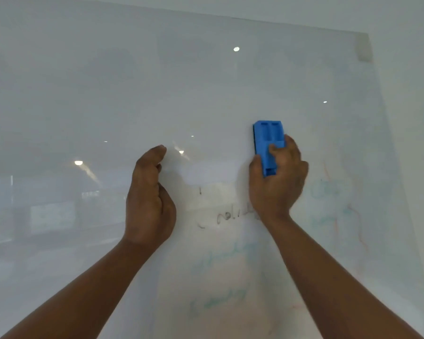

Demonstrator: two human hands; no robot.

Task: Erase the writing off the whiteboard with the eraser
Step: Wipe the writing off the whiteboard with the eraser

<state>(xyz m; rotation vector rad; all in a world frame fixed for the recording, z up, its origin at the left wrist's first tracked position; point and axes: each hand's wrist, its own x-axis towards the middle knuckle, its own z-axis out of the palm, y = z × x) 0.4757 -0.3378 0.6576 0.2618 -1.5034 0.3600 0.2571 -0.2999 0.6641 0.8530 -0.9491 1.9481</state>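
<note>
I see one big whiteboard filling almost all of my view, with a white wall past its right edge. Small bright lights shine back off the board. A pale tab sits near the board's top right corner. Faint green and red smears stay low on the board and on its right side.

One bit of black writing is between my two wrists. My right arm covers its right end, so I cannot read it.

My right hand holds the one blue eraser. My fingers curl round its lower half, and one finger lies across its back. The eraser stands upright on the board, just above the black writing.

My left hand holds nothing. Its fingers are loosely curled, and it is up near the board, left of the writing. I cannot tell if it touches the board.

I count two hands, one eraser, one board.
</note>
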